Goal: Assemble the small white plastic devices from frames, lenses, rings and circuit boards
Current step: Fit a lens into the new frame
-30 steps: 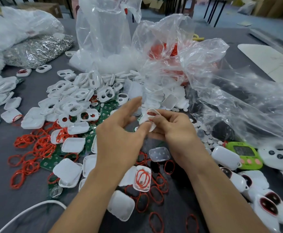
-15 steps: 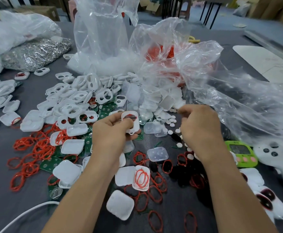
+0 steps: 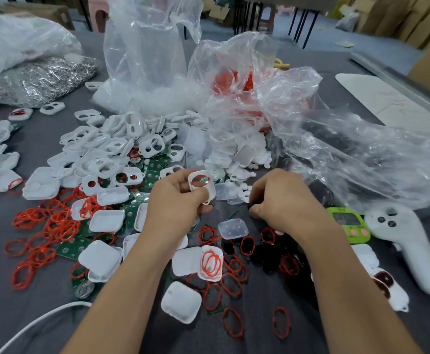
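Observation:
My left hand (image 3: 173, 208) grips a small white frame (image 3: 202, 185) upright at the table's middle; something silver and red shows through its round hole. My right hand (image 3: 285, 203) is beside it on the right, knuckles up, fingers curled down among small white discs (image 3: 242, 192) and black lenses (image 3: 267, 256). Whatever its fingertips hold is hidden. Loose white frames (image 3: 101, 154) are heaped to the left over green circuit boards (image 3: 155, 169). Red rings (image 3: 42, 226) spread at the front left and between my forearms. A clear lens (image 3: 233, 228) lies just below my hands.
Crumpled plastic bags (image 3: 336, 149) of parts rise behind and to the right. White back shells (image 3: 101, 261) lie near my left forearm. A green timer (image 3: 349, 223), a white controller (image 3: 410, 241) and assembled devices (image 3: 387, 284) sit right. A white cable (image 3: 37, 320) crosses the front left.
My hands came apart: the left kept the white frame and turned its hole toward me, while the right went right to the small discs, then dropped a little toward the dark lenses.

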The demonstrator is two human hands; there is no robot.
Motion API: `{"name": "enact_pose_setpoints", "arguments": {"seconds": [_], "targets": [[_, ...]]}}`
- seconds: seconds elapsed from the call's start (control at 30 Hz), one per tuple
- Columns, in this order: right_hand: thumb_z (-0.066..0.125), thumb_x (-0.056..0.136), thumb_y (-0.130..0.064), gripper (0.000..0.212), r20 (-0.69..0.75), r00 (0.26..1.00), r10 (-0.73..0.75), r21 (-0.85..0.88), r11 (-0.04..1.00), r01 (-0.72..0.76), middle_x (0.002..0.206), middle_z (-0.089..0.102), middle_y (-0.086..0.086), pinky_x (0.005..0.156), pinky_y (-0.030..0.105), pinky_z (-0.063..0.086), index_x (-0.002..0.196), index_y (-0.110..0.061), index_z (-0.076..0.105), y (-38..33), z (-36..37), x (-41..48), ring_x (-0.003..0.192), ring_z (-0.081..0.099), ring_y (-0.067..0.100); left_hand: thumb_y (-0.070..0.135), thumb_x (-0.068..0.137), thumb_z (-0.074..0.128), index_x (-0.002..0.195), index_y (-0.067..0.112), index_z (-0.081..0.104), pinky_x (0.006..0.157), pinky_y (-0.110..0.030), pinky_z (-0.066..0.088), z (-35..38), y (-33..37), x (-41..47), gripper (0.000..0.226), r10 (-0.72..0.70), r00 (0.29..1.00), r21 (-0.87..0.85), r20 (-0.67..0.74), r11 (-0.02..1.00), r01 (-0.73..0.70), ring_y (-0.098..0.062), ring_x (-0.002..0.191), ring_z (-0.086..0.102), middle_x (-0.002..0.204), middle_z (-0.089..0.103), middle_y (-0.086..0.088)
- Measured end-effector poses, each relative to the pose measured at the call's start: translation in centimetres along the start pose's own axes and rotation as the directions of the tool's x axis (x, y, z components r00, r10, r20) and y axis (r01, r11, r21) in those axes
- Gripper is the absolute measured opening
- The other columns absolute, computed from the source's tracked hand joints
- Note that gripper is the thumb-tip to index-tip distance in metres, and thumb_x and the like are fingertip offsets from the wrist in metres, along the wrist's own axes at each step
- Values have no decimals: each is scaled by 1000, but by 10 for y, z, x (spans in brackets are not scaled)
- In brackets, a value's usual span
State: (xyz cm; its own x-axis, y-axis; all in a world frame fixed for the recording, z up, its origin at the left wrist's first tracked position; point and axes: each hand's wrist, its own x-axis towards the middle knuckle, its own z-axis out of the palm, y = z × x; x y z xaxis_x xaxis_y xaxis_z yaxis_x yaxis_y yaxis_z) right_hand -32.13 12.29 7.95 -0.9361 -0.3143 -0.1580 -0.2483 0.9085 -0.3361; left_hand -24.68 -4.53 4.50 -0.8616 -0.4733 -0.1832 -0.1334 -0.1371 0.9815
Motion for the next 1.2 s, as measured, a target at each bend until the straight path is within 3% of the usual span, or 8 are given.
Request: {"name": "enact_pose_setpoints", "arguments": {"seconds": [0.1, 0.17, 0.3, 0.63, 0.87, 0.97, 1.1, 1.2], "targets": [[77, 88, -16, 12, -82, 996, -32, 91, 995, 39, 83, 77, -3, 72, 28, 60, 88, -27, 82, 0, 2, 2, 75, 70, 14, -10, 88, 69, 98, 19, 75, 50, -17, 53, 0, 1, -2, 31, 5, 1000, 1, 18, 1000, -5, -6, 61, 69, 69, 73, 8], [76, 89, -15, 13, -160, 987, -30, 369, 925, 88, 74, 76, -9, 62, 16, 53, 89, -26, 83, -2, 2, 4, 66, 68, 7, -11, 87, 69, 98, 18, 76, 53, -19, 55, -1, 0, -2, 31, 15, 1000, 2, 14, 1000, -15, -6, 62, 69, 70, 74, 6], [73, 91, 0, 15, -123, 992, 6, 907, 407, 110, 66, 75, 6, 51, 22, 49, 89, -14, 78, -22, 15, 2, 51, 63, 15, -8, 86, 70, 93, 21, 79, 56, -21, 56, 0, 0, -3, 31, 32, 999, 43, 31, 998, -34, -9, 65, 71, 75, 77, 1], [68, 92, -2, 27, 80, 997, 13, 997, 16, -80, 72, 75, 8, 50, 18, 47, 74, -16, 83, -26, 34, 5, 55, 58, 12, 2, 88, 68, 95, 26, 80, 54, -32, 60, 3, 1, -4, 28, 76, 995, 99, 64, 992, -82, -25, 57, 74, 75, 78, -6], [64, 96, -6, 33, 161, 986, -41, 983, -83, -164, 73, 75, 12, 43, 19, 45, 67, -13, 78, -21, 34, 4, 50, 62, 14, 3, 88, 71, 91, 28, 79, 55, -33, 62, 2, 1, -6, 26, 104, 994, 101, 44, 989, -108, -26, 56, 74, 73, 77, -8], [72, 89, -4, 25, 55, 998, -6, 998, -13, -55, 68, 73, 9, 50, 20, 49, 67, -15, 80, -23, 34, 3, 50, 58, 12, 4, 89, 69, 92, 29, 80, 56, -37, 63, 3, 0, -6, 27, 105, 993, 121, 48, 986, -111, -27, 56, 74, 73, 77, -8], [85, 80, -10, 20, -398, 917, -4, 758, 562, 331, 70, 76, -12, 62, 13, 51, 80, -30, 83, -26, 40, -2, 63, 69, 0, 9, 89, 69, 90, 33, 80, 54, -36, 61, 5, -2, -6, 27, 140, 989, 138, 50, 980, -146, -26, 56, 74, 70, 76, -7], [86, 79, -18, 14, -605, 777, -176, 391, 784, 482, 81, 78, -13, 72, 10, 48, 90, -27, 84, -32, 49, -8, 81, 68, 3, 9, 93, 65, 94, 30, 81, 61, -37, 64, 5, -3, -7, 27, 144, 983, 87, 110, 984, -154, -26, 65, 76, 75, 78, -9]]}}
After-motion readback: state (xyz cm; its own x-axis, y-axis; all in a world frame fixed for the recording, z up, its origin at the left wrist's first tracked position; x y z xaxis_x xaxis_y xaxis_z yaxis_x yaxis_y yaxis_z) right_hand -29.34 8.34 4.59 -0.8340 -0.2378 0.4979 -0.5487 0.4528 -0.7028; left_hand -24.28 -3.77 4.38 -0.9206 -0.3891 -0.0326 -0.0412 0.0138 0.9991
